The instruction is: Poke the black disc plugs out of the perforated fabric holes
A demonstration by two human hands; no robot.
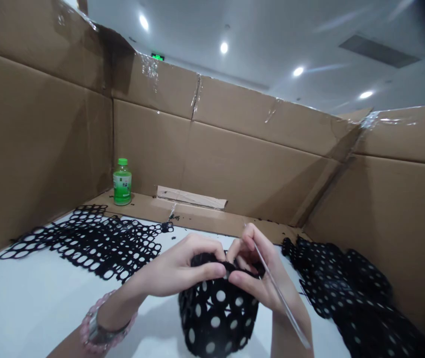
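Between hands (pixel 180 271), rounded dotted black fabric (pixel 215 309)

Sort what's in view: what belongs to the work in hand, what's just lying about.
Belongs:
dotted piece, its rim pinched by left hand and right hand
rod, in right hand
dotted pile, similar pattern, so probably stock

Lying about:
bottle
cardboard strip
mesh, perhaps scrap

Only illegible markings on the bottle label (pixel 123 185) and green sign (pixel 157 57).
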